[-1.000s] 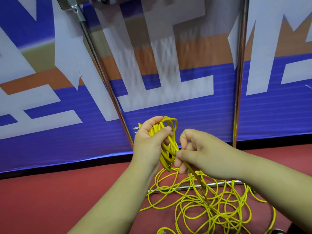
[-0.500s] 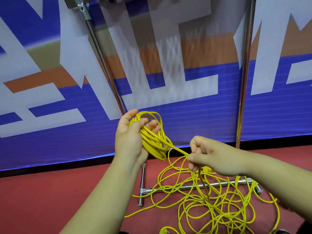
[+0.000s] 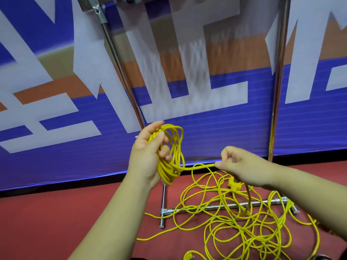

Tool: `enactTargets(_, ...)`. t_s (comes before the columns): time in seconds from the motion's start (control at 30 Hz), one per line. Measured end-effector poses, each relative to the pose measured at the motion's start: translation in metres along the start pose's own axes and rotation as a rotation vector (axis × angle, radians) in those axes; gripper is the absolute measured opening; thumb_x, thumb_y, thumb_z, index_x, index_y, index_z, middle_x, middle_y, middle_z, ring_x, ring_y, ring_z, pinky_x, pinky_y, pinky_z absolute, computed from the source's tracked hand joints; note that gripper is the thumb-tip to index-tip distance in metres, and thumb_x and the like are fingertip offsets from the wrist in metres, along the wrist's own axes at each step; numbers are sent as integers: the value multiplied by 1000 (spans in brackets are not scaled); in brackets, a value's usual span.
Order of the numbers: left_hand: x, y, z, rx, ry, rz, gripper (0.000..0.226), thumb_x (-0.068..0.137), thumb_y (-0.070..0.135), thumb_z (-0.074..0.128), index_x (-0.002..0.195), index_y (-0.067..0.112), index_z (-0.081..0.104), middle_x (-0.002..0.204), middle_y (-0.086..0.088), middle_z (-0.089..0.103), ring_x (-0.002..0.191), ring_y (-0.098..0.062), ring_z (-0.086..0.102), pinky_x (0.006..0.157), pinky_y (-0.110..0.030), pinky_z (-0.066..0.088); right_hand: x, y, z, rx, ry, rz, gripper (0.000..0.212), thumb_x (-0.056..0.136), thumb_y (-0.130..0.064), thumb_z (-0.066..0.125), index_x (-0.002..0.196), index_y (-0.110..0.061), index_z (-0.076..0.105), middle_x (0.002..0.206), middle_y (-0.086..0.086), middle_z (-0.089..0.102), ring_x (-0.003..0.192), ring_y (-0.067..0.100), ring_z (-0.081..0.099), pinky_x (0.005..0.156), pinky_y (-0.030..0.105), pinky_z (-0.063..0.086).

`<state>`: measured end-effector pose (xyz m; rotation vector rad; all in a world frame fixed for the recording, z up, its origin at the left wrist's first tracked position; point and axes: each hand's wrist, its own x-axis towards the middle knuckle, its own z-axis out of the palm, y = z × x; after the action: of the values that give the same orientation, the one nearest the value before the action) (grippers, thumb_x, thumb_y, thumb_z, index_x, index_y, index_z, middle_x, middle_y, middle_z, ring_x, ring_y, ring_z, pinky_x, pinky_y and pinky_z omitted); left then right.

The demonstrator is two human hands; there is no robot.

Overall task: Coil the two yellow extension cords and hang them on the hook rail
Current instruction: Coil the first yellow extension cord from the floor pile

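My left hand [image 3: 148,154] grips a small coil of yellow cord [image 3: 173,152], its loops wound round the palm with fingers and thumb curled on them. From the coil's lower end a taut strand [image 3: 199,167] runs right to my right hand [image 3: 242,166], which pinches it between thumb and fingers. Below my right hand a yellow plug [image 3: 233,184] hangs from the cord. A loose tangle of yellow cord [image 3: 244,222] lies on the red floor, draped over the rack's base bar. I cannot tell the two cords apart in the tangle.
A chrome rack stands against a blue, white and orange banner: a slanted left pole [image 3: 122,76], an upright right pole [image 3: 277,81], a low base bar [image 3: 221,206] and a short foot [image 3: 163,205]. Red floor [image 3: 56,222] lies open at the left.
My right hand has drawn away to the right, pulling the strand out taut from the coil. My left hand turned the coil, and the plug has come into view under the right hand.
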<state>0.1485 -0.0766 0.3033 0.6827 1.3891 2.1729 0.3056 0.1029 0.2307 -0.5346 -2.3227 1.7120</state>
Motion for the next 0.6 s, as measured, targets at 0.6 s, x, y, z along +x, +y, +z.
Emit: enactTargets(0.6,-17,-27,33,603,-417,-112,25,102,17,55,83,22,72,64,-2,47,43,-12,35,42,-23,36,-34,-55,-33,232,-91,-185,12,98,-7,58,96,-11,46,73,10,66,71,28,50,63,29,44)
